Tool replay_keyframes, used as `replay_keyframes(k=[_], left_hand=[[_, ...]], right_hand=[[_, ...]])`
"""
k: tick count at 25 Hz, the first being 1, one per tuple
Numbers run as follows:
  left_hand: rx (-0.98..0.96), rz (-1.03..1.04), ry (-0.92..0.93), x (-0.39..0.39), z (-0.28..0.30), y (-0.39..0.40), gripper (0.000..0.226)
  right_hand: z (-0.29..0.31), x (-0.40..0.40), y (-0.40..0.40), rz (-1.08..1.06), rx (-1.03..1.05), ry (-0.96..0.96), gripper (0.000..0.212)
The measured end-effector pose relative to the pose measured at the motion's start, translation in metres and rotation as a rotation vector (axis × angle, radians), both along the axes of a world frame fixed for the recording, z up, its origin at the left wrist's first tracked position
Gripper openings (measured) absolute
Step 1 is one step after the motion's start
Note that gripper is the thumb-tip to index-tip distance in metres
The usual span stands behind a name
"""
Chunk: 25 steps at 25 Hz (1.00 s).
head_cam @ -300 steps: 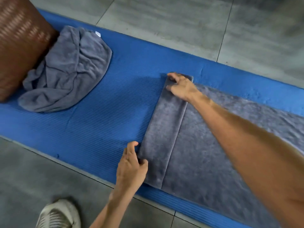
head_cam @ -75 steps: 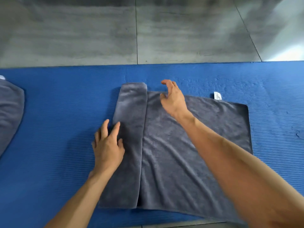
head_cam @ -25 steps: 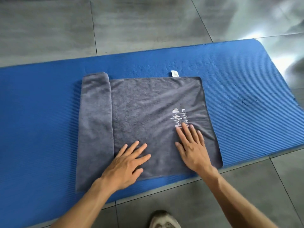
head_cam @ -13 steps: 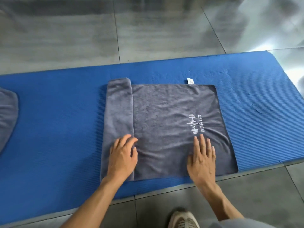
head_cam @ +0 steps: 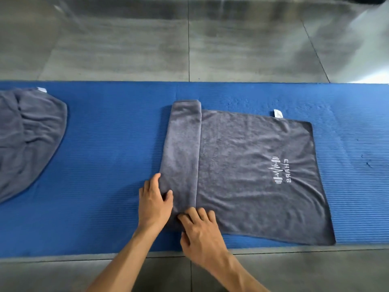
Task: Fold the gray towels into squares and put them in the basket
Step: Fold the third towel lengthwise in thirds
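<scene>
- We see a blue mat (head_cam: 105,165) on the gray tiled floor (head_cam: 126,49).
- On it lie a spread towel (head_cam: 252,175) and, well apart, a crumpled towel (head_cam: 27,140).

Bare blue mat (head_cam: 109,161) lies open between the spread towel (head_cam: 252,175) and the crumpled, seemingly bunched towel (head_cam: 27,140).

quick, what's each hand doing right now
Left hand: grips the near end of the folded strip of the gray towel, thumb on top.
Right hand: fingers curled on the towel at the strip's near corner; whether it pinches cannot be told.
</scene>
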<state>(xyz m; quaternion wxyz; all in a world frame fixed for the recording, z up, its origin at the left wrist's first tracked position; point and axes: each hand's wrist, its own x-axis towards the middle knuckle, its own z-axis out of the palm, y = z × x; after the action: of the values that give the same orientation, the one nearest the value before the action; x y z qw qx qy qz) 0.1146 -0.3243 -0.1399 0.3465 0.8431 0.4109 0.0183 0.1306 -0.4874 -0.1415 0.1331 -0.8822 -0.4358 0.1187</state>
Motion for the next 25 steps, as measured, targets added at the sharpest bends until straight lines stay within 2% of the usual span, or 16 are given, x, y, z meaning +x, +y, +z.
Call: replay_keyframes(k=[4, 7, 9, 12, 14, 16, 19, 23, 25], left_hand=[[-0.296, 0.158, 0.076, 0.019, 0.009, 0.016, 0.044], [-0.319, 0.172, 0.152, 0.025, 0.013, 0.021, 0.022], [-0.278, 0.166, 0.127, 0.029, 0.02, 0.015, 0.016], [-0.245, 0.119, 0.019, 0.036, 0.031, 0.003, 0.018], [-0.251, 0.082, -0.043, 0.04, 0.04, -0.008, 0.018], [-0.224, 0.037, -0.083, 0.042, 0.045, -0.018, 0.015], [-0.205, -0.018, -0.106, 0.047, 0.05, -0.031, 0.019], [-0.228, -0.049, -0.137, 0.051, 0.053, -0.044, 0.02], [-0.254, -0.099, -0.14, 0.05, 0.055, -0.053, 0.023]], right_hand=[[0.003, 0.013, 0.011, -0.039, 0.022, 0.15, 0.034], [0.008, 0.023, 0.014, -0.051, 0.049, 0.295, 0.038], [0.017, 0.04, 0.019, -0.216, 0.172, 0.506, 0.032], [0.037, 0.063, 0.04, -0.662, 0.497, 0.975, 0.022], [0.044, 0.07, 0.057, -0.791, 0.547, 1.201, 0.025], [0.046, 0.072, 0.065, -0.834, 0.524, 1.273, 0.034], [0.046, 0.08, 0.062, -1.001, 0.572, 1.279, 0.04], [0.045, 0.089, 0.044, -1.068, 0.697, 1.21, 0.017], [0.044, 0.088, 0.034, -1.113, 0.731, 1.187, 0.012]])
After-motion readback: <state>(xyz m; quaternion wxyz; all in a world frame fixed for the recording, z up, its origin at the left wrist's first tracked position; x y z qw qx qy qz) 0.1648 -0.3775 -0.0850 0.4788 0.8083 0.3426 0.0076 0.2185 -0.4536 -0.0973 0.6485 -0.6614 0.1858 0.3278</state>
